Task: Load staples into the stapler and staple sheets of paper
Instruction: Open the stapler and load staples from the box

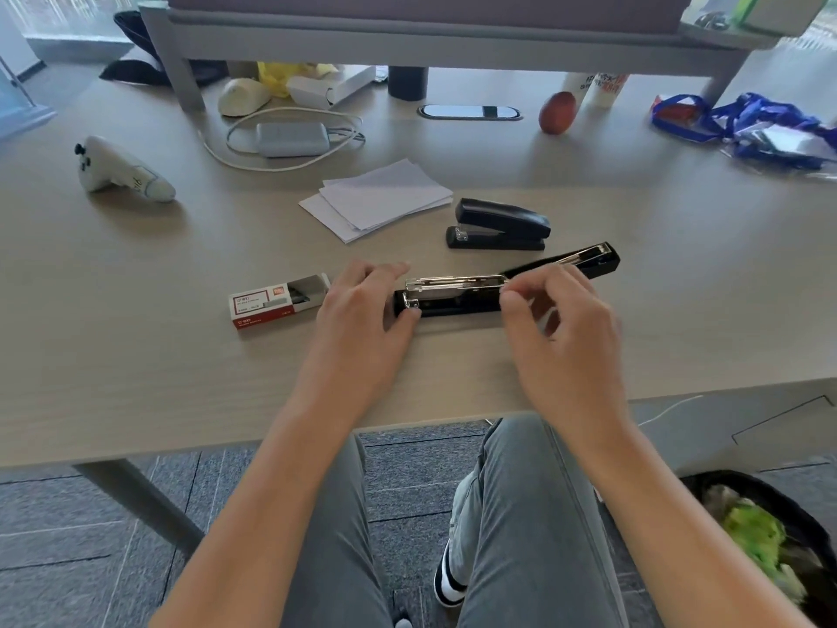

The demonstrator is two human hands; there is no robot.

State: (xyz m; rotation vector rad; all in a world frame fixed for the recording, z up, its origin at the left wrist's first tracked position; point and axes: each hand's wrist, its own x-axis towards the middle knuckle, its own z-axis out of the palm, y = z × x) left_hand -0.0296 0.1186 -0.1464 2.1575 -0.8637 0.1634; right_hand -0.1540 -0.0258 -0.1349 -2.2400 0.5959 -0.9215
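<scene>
Left hand (362, 310): fingers curled over the front end of my opened stapler (457, 294), steadying it at centre frame.
Right hand (559, 319): thumb and forefinger pinched together at the rear of the metal staple channel; whether staples sit between them I cannot tell.
Stapler top: swung back, pointing to the right.
Staple box (276, 303): open, just left of my left hand.
Paper sheets (376, 199): stacked above centre.
Second stapler (498, 224): closed, beside the sheets.
</scene>
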